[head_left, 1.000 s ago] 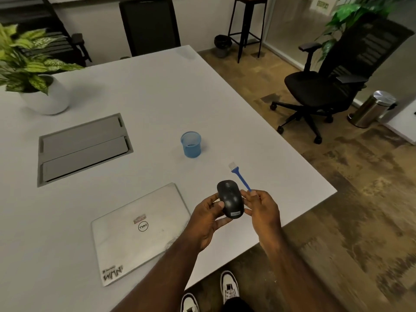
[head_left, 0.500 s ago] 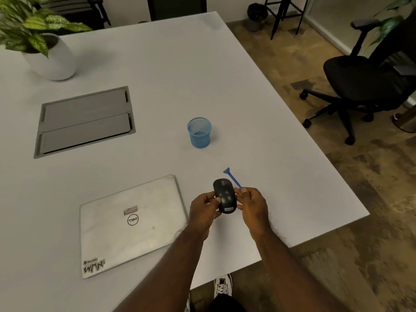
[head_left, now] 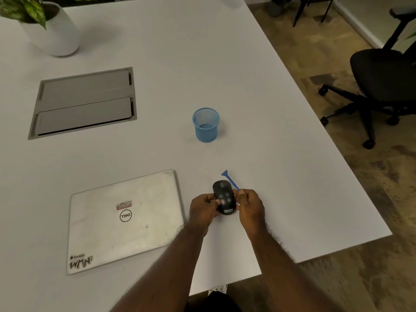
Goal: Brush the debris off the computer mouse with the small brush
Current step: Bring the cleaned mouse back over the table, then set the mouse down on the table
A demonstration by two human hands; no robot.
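Note:
A black computer mouse [head_left: 224,195] is held above the white table [head_left: 281,154], near its front edge. My left hand [head_left: 203,209] grips the mouse from its left side. My right hand [head_left: 251,207] touches the mouse's right side and holds the small blue brush [head_left: 230,179] by its handle. The brush head points up and away from me, just beyond the mouse's far end and apart from its top. A small label shows at the mouse's near end.
A closed silver laptop [head_left: 125,219] lies left of my hands. A blue mesh cup [head_left: 206,124] stands farther back. A grey cable hatch [head_left: 84,102] and a potted plant [head_left: 49,25] are at the back left. A black office chair [head_left: 382,86] stands right of the table.
The view has tilted down and shifted, so the table fills more of it. Both hands keep the mouse and brush; the brush head has turned edge-on behind the mouse.

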